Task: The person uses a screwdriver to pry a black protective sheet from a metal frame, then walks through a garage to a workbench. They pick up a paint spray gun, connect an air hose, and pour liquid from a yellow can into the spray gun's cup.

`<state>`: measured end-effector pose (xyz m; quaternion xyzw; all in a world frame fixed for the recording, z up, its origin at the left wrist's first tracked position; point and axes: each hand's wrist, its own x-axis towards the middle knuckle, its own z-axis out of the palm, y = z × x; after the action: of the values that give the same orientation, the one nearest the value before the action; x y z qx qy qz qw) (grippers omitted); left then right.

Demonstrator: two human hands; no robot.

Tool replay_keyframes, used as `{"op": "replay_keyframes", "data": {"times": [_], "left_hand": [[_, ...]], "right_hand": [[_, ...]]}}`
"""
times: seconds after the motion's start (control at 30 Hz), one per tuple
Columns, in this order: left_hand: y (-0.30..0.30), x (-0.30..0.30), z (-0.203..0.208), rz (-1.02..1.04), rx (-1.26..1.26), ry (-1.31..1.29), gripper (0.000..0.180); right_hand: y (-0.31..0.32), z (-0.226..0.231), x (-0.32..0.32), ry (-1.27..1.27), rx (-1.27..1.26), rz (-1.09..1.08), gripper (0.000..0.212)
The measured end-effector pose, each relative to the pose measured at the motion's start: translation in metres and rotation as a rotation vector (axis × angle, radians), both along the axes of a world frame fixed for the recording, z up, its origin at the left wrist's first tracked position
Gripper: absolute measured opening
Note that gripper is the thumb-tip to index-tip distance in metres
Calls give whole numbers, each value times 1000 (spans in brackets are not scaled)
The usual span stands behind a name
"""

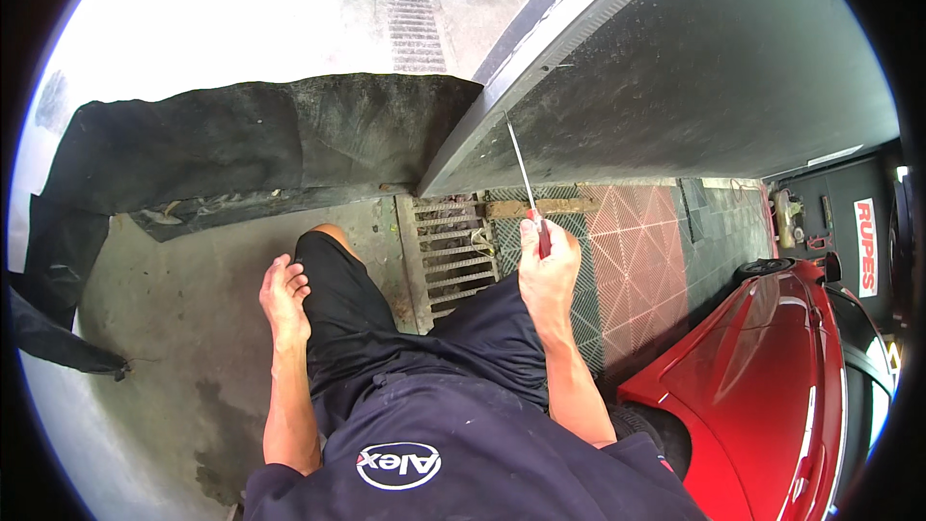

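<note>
My right hand [551,275] grips a screwdriver [521,162] by its red handle. The long thin shaft points up and away, and its tip meets the dark panel [666,68] close to the pale frame edge [511,74]. Whether the tip touches a screw there is too small to tell. Over my left thigh, my left hand [285,301] is raised with its fingers loosely bent and apart, nothing visible in it. A black rubber-like sheet [280,130] hangs from the left up to the frame edge.
Between my knees lies a slatted floor grate [453,249]. Black and red ribbed floor tiles [632,270] extend to the right. A red car [748,367] stands close at my lower right. Concrete floor [164,328] spreads on the left.
</note>
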<state>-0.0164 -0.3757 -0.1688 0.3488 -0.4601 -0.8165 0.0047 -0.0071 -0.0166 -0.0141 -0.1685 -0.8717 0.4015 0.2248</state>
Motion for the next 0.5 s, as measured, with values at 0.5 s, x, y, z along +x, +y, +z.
{"op": "replay_keyframes", "data": {"times": [0.5], "left_hand": [[60,-11,14,-157,-29,35,31]], "right_hand": [[14,26,-6,-255,-1333,28,36]]}}
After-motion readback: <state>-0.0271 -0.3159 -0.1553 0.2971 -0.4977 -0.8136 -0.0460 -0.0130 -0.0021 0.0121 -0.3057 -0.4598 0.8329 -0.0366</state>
